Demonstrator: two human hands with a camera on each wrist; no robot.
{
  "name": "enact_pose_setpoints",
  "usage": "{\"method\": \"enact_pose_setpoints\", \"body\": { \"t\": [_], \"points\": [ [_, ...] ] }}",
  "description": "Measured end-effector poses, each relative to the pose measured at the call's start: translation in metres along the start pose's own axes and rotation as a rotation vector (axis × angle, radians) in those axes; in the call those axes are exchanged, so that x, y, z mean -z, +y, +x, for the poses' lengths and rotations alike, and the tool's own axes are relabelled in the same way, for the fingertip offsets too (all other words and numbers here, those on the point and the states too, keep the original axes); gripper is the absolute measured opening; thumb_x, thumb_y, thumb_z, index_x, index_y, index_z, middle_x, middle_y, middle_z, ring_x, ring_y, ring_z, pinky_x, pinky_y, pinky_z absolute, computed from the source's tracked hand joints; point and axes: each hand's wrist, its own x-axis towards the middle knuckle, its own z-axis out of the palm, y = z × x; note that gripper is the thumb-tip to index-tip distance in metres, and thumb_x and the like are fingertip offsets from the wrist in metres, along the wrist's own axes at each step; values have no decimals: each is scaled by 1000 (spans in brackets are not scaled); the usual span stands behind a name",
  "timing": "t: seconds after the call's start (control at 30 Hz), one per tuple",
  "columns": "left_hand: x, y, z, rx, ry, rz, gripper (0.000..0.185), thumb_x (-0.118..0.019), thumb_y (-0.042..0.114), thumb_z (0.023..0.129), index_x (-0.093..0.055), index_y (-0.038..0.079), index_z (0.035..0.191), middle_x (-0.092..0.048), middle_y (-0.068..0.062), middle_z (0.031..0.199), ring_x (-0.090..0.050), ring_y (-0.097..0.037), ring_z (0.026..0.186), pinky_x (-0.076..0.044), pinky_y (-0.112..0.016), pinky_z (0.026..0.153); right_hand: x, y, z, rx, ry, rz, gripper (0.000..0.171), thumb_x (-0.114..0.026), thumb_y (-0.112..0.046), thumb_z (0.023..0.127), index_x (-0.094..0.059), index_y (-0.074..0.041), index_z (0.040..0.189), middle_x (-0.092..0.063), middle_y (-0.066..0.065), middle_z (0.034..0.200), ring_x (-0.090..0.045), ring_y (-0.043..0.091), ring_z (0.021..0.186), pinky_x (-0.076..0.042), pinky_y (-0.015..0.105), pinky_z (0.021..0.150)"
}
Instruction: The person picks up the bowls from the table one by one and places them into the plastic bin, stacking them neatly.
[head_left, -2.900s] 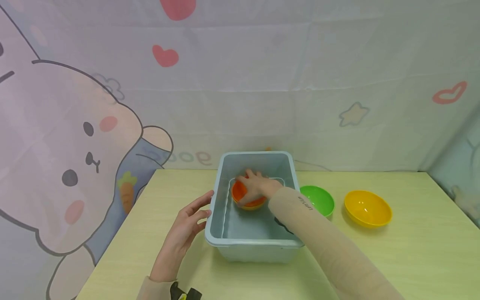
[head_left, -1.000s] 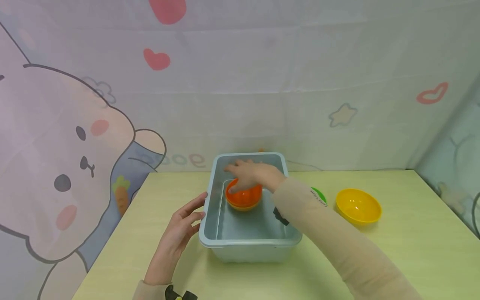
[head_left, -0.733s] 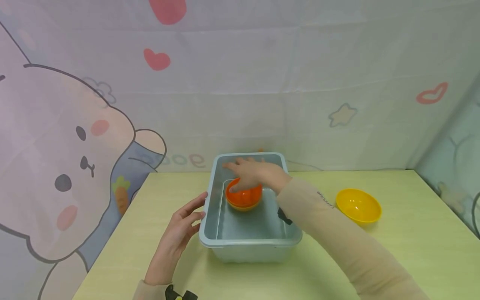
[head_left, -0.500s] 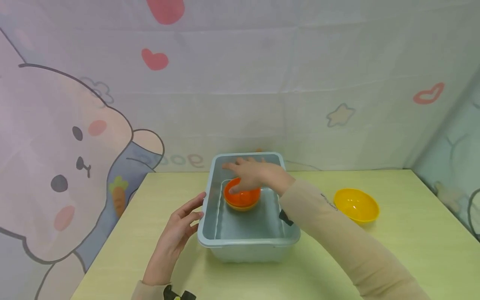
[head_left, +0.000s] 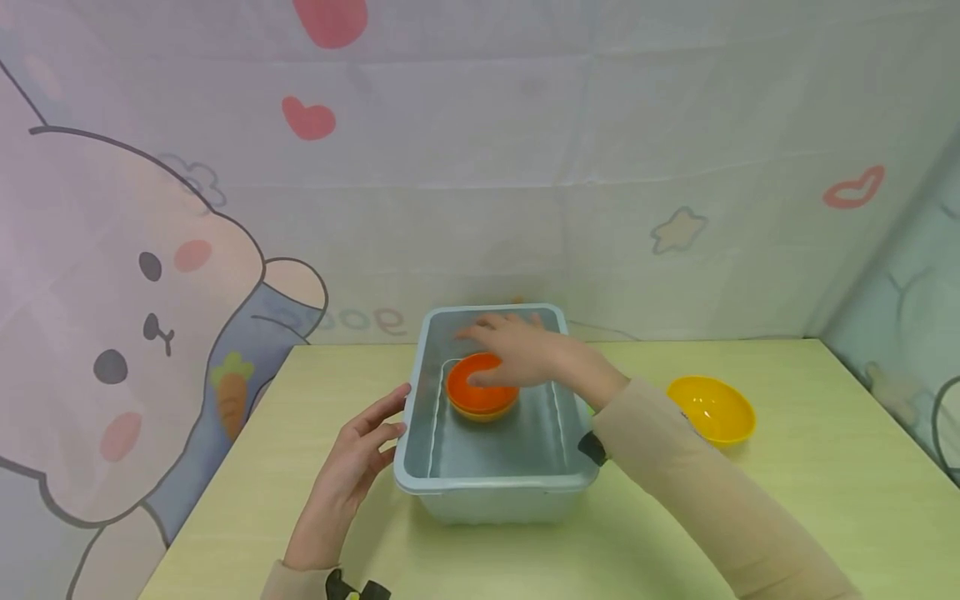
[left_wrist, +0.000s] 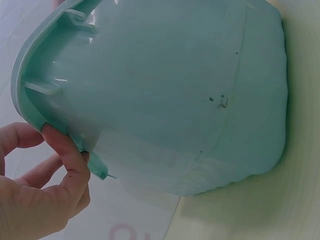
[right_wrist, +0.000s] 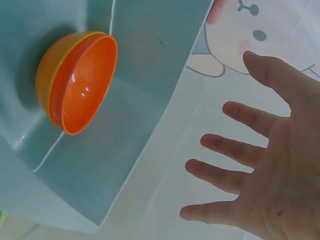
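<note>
A blue-grey plastic tub [head_left: 497, 487] stands mid-table. Inside, toward its far end, an orange bowl [head_left: 480, 389] sits upright, nested in a yellower bowl under it; the right wrist view shows the pair [right_wrist: 80, 82] on the tub floor [right_wrist: 150, 65]. My right hand [head_left: 521, 350] hovers over the tub just right of the bowl, fingers spread [right_wrist: 250, 165], holding nothing. My left hand [head_left: 358, 457] lies at the tub's left side. Its fingertips [left_wrist: 62, 150] touch the rim from outside, against the tub wall [left_wrist: 175, 100].
A yellow bowl [head_left: 711, 408] stands on the pale green table [head_left: 810, 500] to the right of the tub, past my right sleeve [head_left: 705, 500]. A printed fabric backdrop [head_left: 525, 183] closes off the back and both sides.
My right hand has come off the orange bowl and drawn back to the right, leaving the bowl in the tub. My left hand stays at the rim.
</note>
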Motion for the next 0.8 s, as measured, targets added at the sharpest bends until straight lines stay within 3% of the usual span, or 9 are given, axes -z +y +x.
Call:
{"method": "enact_pose_setpoints", "body": {
  "t": [0.33,0.53,0.8],
  "points": [
    [-3,0,4,-1,11,-6,56,-54,2,91,-41,4,145,-53,2,127,-60,-10,99,-51,-26,86,0,12,-14,44,98,30,63,-57,-46,92,-35,-29,148,-32,5,155,-27,29,144,-11,66,114],
    [-3,-1,3,-2,0,-10,56,-54,2,91,-41,4,145,-53,4,126,-59,-10,99,-51,-26,86,-1,15,-31,86,193,56,61,-60,-41,91,-40,-23,146,-39,6,151,-32,27,142,-15,63,114],
    [-2,0,1,-3,7,-1,55,-54,3,91,-41,5,145,-53,3,128,-59,-10,102,-51,-27,87,-8,21,-48,104,275,107,58,-61,-36,92,-43,-21,145,-42,4,148,-34,28,140,-10,70,111]
  ]
}}
